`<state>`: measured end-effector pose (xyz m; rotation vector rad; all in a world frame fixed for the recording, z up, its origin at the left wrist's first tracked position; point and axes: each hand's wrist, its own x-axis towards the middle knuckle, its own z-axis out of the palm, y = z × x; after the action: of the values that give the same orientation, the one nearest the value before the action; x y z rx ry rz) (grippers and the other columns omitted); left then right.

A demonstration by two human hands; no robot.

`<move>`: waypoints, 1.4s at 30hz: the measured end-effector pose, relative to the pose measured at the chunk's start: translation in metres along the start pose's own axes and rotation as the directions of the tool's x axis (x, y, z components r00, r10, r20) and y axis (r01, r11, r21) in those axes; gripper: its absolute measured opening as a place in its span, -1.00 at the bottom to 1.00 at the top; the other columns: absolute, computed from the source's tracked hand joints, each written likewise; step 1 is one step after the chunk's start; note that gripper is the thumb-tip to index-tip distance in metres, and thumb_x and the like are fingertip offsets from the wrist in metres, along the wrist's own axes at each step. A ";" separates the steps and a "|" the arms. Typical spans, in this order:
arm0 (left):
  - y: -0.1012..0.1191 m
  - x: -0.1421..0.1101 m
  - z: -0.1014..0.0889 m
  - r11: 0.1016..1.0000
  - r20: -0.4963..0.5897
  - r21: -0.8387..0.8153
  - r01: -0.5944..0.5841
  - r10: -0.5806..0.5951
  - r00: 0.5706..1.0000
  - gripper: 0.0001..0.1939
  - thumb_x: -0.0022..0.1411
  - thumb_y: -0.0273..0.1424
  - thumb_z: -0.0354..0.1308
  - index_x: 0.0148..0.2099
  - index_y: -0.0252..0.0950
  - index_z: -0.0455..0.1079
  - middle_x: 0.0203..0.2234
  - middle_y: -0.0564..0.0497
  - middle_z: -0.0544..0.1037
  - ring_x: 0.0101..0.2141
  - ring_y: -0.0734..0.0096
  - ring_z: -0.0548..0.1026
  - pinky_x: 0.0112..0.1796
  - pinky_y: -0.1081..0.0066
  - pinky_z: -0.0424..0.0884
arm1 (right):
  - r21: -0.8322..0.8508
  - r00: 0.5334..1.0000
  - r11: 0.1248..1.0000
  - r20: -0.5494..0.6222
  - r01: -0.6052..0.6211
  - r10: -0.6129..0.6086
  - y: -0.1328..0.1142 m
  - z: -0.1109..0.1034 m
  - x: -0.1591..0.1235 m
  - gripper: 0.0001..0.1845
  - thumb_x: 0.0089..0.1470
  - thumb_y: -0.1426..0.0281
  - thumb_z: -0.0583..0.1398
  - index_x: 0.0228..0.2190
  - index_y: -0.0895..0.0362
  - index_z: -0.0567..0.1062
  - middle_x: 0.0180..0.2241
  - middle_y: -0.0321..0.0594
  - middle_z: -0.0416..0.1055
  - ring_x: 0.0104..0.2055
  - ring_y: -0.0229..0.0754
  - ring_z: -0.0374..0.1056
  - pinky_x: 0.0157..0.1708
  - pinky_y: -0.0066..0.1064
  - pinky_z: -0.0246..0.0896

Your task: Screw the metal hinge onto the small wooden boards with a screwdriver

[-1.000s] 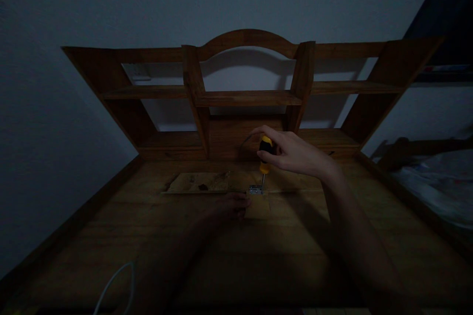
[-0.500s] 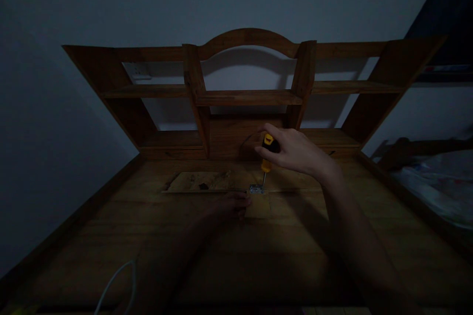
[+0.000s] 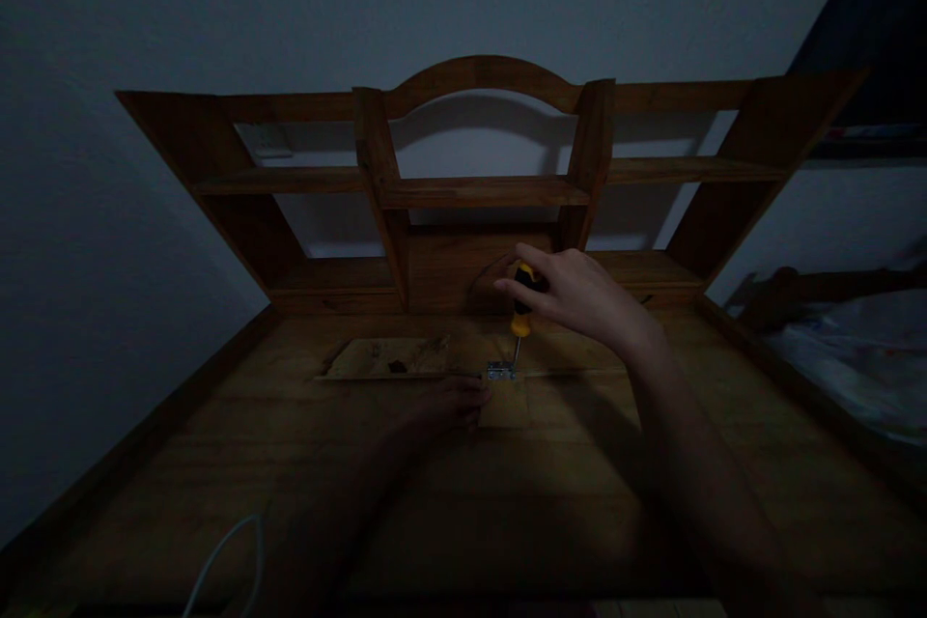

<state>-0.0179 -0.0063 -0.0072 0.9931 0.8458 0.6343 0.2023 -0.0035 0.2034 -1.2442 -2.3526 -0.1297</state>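
In my right hand (image 3: 579,294) is a screwdriver (image 3: 519,323) with a yellow and black handle, held nearly upright. Its shaft comes down onto the right part of a small silver metal hinge (image 3: 500,371). The hinge lies along the far edge of a small pale wooden piece (image 3: 505,406). My left hand (image 3: 460,399) has its fingers closed at the left edge of that piece, beside the hinge; deep shadow hides much of its grip. Behind the left hand lies a longer, rough-edged wooden board (image 3: 387,357) with a dark spot.
All this rests on a wooden desk (image 3: 304,463). A wooden shelf unit (image 3: 485,191) stands along its back against the wall. A white cable (image 3: 224,541) loops at the front left. Clear plastic bags (image 3: 855,367) lie past the right edge. The light is dim.
The view has shifted very slightly. My right hand's fingers have turned a little around the screwdriver handle. The left hand stays at the small wooden piece.
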 end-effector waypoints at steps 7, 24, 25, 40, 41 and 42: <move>0.000 0.000 -0.002 1.000 0.044 0.008 0.003 -0.004 0.999 -0.65 0.02 -0.19 0.40 -0.38 -0.38 0.43 -0.65 0.12 0.31 -0.66 0.63 0.22 -0.59 0.52 0.19 | 0.197 0.992 0.980 0.119 0.021 -0.046 0.004 -0.007 -0.002 -0.49 0.10 0.29 0.15 0.10 0.00 0.27 -0.23 -0.24 0.49 -0.30 -0.16 0.40 -0.31 -0.41 0.16; -0.003 0.002 -0.004 1.000 0.024 0.001 0.018 -0.018 1.000 -0.66 0.02 -0.20 0.40 -0.37 -0.39 0.44 -0.62 0.08 0.35 -0.64 0.61 0.27 -0.59 0.53 0.21 | 0.034 0.998 0.999 0.057 -0.009 0.007 0.007 -0.002 -0.001 -0.59 0.17 0.16 0.13 0.01 0.07 0.34 -0.26 -0.15 0.51 -0.23 -0.04 0.43 -0.24 -0.31 0.20; -0.003 0.002 -0.003 1.000 0.018 0.003 0.021 -0.021 1.000 -0.66 0.01 -0.21 0.41 -0.37 -0.39 0.44 -0.61 0.08 0.35 -0.64 0.61 0.27 -0.59 0.53 0.21 | 0.084 0.997 0.996 0.071 0.014 -0.020 0.008 -0.004 -0.001 -0.59 0.16 0.22 0.14 0.02 0.06 0.34 -0.17 -0.16 0.51 -0.17 -0.05 0.43 -0.19 -0.32 0.21; 0.000 0.000 -0.002 1.000 0.019 0.014 0.025 -0.025 1.000 -0.66 0.03 -0.20 0.39 -0.38 -0.39 0.42 -0.65 0.10 0.33 -0.65 0.63 0.23 -0.58 0.52 0.18 | 0.182 0.997 0.983 0.060 0.031 -0.043 0.011 -0.005 -0.001 -0.65 0.21 0.10 0.12 -0.15 0.09 0.46 -0.25 -0.19 0.51 -0.26 -0.13 0.41 -0.23 -0.34 0.20; -0.001 -0.001 -0.002 1.000 0.012 0.008 0.027 -0.027 1.000 -0.66 0.03 -0.21 0.39 -0.37 -0.39 0.43 -0.64 0.10 0.33 -0.65 0.63 0.24 -0.58 0.53 0.18 | 0.185 0.997 0.982 0.055 0.035 -0.046 0.011 -0.005 -0.001 -0.64 0.20 0.10 0.13 -0.13 0.09 0.45 -0.21 -0.18 0.50 -0.24 -0.13 0.41 -0.21 -0.34 0.21; -0.001 -0.001 -0.001 1.000 0.004 0.001 0.026 -0.026 1.000 -0.67 0.03 -0.22 0.39 -0.37 -0.39 0.43 -0.63 0.10 0.34 -0.64 0.63 0.25 -0.58 0.53 0.18 | 0.194 0.997 0.980 0.054 0.044 -0.055 0.011 -0.005 -0.001 -0.63 0.18 0.12 0.15 -0.09 0.09 0.44 -0.15 -0.16 0.49 -0.22 -0.12 0.40 -0.20 -0.33 0.21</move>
<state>-0.0196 -0.0067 -0.0080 0.9828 0.8545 0.6094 0.2136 0.0006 0.2059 -1.1110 -2.3821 0.1181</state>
